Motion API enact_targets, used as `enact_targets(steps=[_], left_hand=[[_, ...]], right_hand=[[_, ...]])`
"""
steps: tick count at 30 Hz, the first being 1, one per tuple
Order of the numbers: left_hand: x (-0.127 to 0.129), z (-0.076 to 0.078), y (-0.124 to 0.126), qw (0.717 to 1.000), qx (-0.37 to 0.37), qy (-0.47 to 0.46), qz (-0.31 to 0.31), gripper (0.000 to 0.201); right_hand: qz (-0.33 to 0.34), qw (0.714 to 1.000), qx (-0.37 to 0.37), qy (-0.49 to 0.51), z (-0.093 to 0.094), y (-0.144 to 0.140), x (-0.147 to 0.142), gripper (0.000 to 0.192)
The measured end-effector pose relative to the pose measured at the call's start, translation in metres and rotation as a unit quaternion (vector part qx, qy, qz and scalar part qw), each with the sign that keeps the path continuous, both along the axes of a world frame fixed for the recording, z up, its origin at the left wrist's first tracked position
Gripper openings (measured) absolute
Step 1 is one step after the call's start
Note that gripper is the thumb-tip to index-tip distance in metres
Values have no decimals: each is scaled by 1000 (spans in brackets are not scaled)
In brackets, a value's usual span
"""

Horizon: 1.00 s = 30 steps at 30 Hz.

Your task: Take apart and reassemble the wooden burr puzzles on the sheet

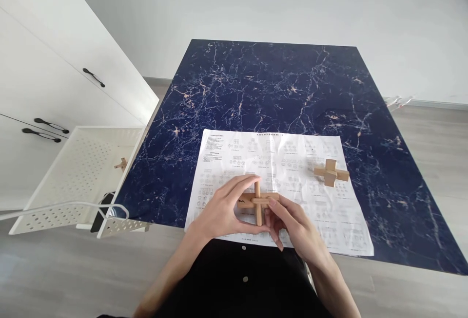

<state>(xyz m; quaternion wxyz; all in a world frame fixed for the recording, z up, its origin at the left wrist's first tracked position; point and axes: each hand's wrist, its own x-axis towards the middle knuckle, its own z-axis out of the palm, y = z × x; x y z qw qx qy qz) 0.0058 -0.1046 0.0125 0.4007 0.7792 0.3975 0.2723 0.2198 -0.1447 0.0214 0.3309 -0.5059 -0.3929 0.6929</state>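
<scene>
A wooden cross-shaped burr puzzle (259,201) is held above the near edge of a printed instruction sheet (288,162). My left hand (226,211) grips it from the left, thumb and fingers around the pieces. My right hand (292,225) holds it from the right and below. A second, assembled wooden cross puzzle (331,172) lies on the sheet to the right, apart from both hands.
The sheet lies on a dark blue marbled table (263,89). A white perforated cart tray (80,172) stands at the left with a small wooden piece (120,164) in it. White cabinets with black handles (46,130) are behind it.
</scene>
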Motion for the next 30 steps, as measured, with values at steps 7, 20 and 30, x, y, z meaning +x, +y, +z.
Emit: enact_targets(steps=[7,20,30], left_hand=[[0,1,0,1000,6,-11,2,105],[2,4,-1,998,-43,-40,9,99],[-1,4,-6,998,-29,-61,-3,14]], right_hand=[[3,999,-28,-34,6,-2,-7,58],[12,998,10,-66,8,-3,-13,59],[-29,998,3,-58,4,-3,-16,60]])
